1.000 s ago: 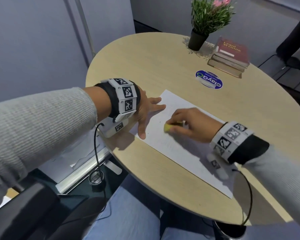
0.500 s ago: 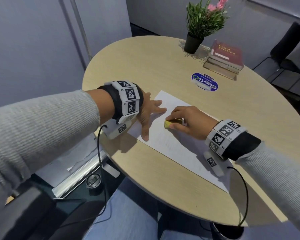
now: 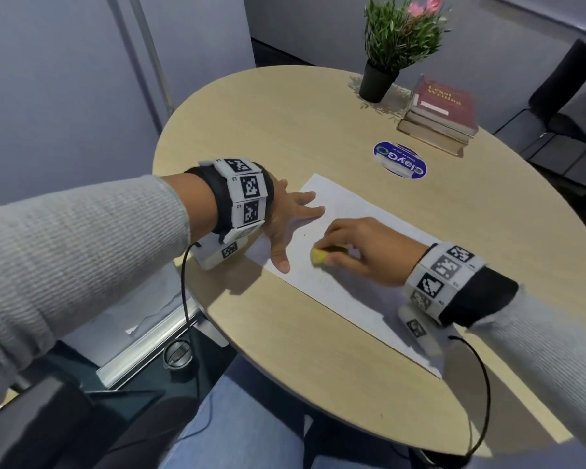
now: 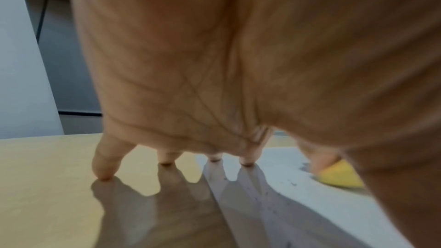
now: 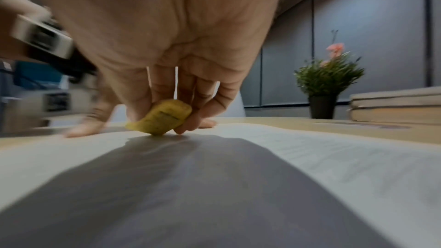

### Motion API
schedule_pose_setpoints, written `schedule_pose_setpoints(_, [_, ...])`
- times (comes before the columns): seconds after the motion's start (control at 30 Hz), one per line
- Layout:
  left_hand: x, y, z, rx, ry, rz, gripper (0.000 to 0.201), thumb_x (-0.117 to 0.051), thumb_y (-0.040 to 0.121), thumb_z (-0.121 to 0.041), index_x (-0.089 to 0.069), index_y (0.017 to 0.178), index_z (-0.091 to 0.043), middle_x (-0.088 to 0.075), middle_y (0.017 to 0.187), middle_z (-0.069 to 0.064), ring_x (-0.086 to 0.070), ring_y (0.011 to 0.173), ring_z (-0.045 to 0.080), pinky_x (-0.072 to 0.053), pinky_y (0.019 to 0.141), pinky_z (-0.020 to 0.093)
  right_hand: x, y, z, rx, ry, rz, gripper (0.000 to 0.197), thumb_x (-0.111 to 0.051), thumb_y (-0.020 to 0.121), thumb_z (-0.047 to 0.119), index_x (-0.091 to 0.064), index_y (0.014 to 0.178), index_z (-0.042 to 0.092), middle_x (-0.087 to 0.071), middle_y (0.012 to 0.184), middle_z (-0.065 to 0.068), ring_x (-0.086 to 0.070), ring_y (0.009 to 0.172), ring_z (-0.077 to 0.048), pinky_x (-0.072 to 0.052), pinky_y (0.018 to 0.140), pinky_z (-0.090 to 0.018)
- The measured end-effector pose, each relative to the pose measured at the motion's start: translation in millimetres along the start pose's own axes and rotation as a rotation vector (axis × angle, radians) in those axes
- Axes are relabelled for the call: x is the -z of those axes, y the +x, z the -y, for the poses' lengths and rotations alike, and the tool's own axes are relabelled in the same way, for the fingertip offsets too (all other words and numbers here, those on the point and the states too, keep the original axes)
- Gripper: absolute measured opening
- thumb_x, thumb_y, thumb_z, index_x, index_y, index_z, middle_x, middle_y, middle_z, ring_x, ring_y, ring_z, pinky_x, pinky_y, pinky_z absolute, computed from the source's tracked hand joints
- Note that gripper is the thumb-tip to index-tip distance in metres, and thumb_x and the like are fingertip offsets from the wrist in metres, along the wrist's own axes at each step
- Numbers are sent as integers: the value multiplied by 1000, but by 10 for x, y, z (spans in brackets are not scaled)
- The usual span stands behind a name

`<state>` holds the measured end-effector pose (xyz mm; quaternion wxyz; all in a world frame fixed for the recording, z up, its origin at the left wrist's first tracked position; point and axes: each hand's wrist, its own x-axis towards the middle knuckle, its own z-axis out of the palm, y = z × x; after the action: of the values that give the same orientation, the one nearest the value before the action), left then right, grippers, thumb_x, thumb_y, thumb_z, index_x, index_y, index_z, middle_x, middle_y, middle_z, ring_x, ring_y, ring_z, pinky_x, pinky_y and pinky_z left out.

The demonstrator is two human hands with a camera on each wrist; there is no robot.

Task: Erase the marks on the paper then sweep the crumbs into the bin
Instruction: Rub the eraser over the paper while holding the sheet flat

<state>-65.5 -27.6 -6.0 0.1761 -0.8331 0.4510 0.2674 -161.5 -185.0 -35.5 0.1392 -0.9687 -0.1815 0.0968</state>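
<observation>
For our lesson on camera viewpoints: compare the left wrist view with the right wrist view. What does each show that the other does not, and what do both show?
Only the left wrist view: the left hand's palm, its fingers straight with tips down, some on the table and some on the paper, plus dark crumbs on the sheet.

Only the right wrist view: the right hand pinching the eraser, a potted plant and stacked books.

Both: the yellow eraser touching the white paper, on the wooden table.
</observation>
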Motion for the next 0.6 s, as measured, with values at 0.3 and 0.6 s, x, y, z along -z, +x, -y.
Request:
schedule_pose_setpoints(0.3, [35,10,7,8,27,29,119,-71,76,-57,15,152,-27,23,159,-1,12,147,32,-4,115,48,-68,-51,206,100,51,61,28,-50,88,33,-68,105,19,-63,98,-2,-60,82,-18,-47,76,-30])
schedule_pose_setpoints(0.6, [33,-19,-16,7,15,22,117,-70,77,-54,15,152,-27,23,159,-3,13,147,27,-7,114,48,-102,-83,261,152,70,104,26,-50,90,33,-68,105,21,-63,99,2,-56,82,-6,-42,78,-16])
